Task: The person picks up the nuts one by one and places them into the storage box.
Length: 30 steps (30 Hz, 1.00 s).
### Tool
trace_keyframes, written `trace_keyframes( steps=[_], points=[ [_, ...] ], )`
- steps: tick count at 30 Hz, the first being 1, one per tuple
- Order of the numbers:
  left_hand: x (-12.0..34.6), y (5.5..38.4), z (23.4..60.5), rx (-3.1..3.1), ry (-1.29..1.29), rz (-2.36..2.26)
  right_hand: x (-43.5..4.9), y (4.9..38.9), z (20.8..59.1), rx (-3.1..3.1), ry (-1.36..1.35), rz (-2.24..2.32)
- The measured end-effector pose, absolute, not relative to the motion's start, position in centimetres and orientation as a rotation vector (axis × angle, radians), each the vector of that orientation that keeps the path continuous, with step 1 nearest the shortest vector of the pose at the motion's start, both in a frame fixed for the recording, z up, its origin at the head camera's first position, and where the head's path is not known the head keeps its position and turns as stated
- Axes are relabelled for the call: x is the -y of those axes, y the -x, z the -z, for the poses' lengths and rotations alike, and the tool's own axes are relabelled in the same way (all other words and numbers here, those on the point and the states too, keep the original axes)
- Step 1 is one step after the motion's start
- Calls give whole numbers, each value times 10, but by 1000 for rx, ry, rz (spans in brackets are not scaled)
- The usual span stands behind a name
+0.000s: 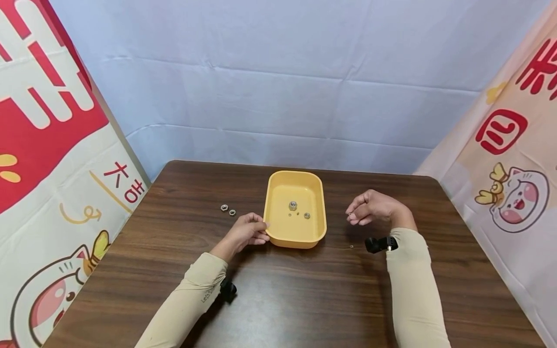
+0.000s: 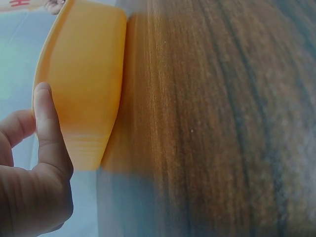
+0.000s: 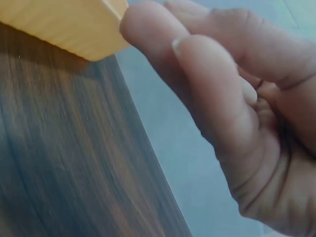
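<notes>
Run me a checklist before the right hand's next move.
1. Tray upright on the table: ok.
2. Tray held: ok; the left hand grips its left edge, near the front corner.
3. Right hand over the tray: not ok; it is out to the right.
4. Load in the right fingers identified: cannot tell; a tiny thing shows, too small to name.
5. Table bare of nuts: not ok; two nuts lie left of the tray.

Brown table (image 1: 304,299); yellow tray (image 1: 296,243); nuts (image 1: 224,208) (small, metal)
</notes>
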<state>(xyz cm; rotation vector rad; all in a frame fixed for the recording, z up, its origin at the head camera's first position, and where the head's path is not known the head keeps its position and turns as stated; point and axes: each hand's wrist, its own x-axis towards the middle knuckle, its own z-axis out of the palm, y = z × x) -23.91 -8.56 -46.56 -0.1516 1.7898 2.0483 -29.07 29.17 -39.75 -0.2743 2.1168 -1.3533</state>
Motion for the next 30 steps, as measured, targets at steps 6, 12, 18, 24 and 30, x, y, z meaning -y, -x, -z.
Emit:
trace_keyframes(
  steps=[6, 12, 18, 24, 30],
  points=[
    [86, 239, 463, -1795, 153, -2056, -280, 297, 392, -2115, 285, 1346],
    [86, 238, 462, -1791, 153, -2060, -269, 302, 393, -2110, 313, 1345],
    [85, 237, 465, -1792, 146, -2059, -256, 305, 397, -2101, 346, 1348],
    [86, 234, 462, -1791, 134, -2050, -242, 311, 401, -2087, 326, 1368],
    [85, 235, 463, -1812, 148, -2049, -223, 317, 398, -2104, 312, 1364]
  ],
)
